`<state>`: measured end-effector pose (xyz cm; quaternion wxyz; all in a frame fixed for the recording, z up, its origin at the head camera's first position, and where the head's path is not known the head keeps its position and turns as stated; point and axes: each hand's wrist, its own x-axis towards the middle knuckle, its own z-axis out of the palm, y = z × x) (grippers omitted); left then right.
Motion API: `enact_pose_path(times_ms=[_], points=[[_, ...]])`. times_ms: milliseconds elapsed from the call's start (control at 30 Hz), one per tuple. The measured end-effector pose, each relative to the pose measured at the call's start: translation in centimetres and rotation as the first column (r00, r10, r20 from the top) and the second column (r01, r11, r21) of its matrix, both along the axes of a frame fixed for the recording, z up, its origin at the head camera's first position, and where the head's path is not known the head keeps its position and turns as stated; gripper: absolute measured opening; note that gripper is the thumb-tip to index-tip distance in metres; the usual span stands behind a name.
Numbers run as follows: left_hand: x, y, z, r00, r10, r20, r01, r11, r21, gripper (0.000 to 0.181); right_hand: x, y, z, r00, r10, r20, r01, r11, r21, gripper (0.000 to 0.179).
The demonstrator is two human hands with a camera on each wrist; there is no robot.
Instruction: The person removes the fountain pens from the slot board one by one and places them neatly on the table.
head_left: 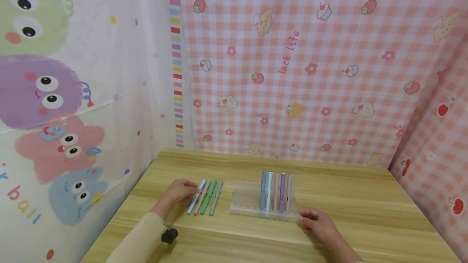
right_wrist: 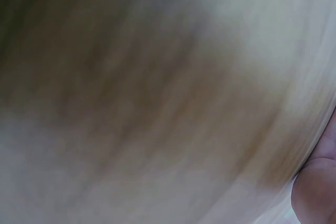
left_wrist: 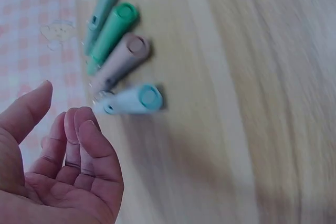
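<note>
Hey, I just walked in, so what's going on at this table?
A person's right hand holds the near right corner of a clear tray with five pens on it. The left hand grips nothing and is right by the light blue pen at the left end of four pens lying on the wooden table.

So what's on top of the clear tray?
The clear tray holds, left to right in the head view: blue pen, light blue pen, pinkish pen, purple pen, second pinkish pen. The tray surface directly beneath them is covered.
</note>
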<state>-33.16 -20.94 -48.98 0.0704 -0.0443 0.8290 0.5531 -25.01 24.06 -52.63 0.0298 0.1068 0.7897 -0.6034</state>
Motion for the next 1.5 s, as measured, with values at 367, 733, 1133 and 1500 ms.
enact_pose_path(times_ms=[367, 733, 1133, 1500], points=[[0.4, 3.3, 1.7, 0.996, -0.087, -0.018, 0.087, 0.994, 0.059, 0.033, 0.0, 0.1, -0.1, 1.0, 0.014, -0.008, -0.014, 1.0, -0.003, 0.021], [0.9, 7.6, 1.9, 0.991, -0.133, -0.012, 0.133, 0.97, 0.201, 0.037, -0.1, 0.2, 0.0, 1.0, 0.019, 0.016, -0.019, 1.0, -0.024, 0.021], [1.7, 12.5, 1.5, 0.984, -0.162, -0.07, 0.176, 0.94, 0.293, 0.034, 0.1, 0.1, 0.2, 1.0, 0.024, 0.012, -0.024, 0.999, -0.023, 0.022], [2.5, 17.0, 0.0, 0.991, -0.091, -0.098, 0.123, 0.905, 0.408, 0.033, 0.1, 0.2, 0.3, 0.999, 0.034, -0.006, -0.034, 0.999, -0.037, 0.023]])
